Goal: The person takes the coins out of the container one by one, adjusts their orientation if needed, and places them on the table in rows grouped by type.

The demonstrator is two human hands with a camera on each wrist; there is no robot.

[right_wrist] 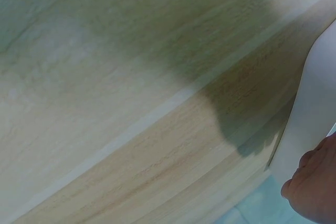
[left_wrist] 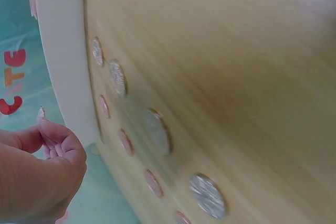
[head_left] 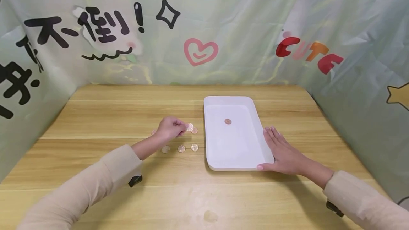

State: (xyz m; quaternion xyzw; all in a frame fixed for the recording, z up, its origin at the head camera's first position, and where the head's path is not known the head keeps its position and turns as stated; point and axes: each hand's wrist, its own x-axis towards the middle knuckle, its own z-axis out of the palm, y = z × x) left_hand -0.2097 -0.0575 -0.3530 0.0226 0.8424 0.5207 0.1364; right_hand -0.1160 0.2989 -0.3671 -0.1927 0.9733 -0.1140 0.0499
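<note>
My left hand (head_left: 170, 129) pinches a silver coin (head_left: 190, 127) between thumb and fingertips, left of the white tray (head_left: 236, 166). In the left wrist view the held coin (left_wrist: 41, 112) stands on edge, raised above the table. A copper coin (head_left: 228, 121) lies inside the tray. My right hand (head_left: 284, 155) rests with straight fingers along the tray's right side, its thumb at the front corner. Below the left hand, silver coins (head_left: 181, 148) form a front row on the table. Behind them lie copper coins (left_wrist: 126, 142), partly hidden by the hand in the head view.
The wooden table (head_left: 179, 201) runs back to a printed cloth (head_left: 243, 27), which also hangs at both sides. A pale spot (head_left: 211, 216) marks the wood near the front. In the right wrist view, the hand's shadow falls on the table beside the tray wall (right_wrist: 310, 108).
</note>
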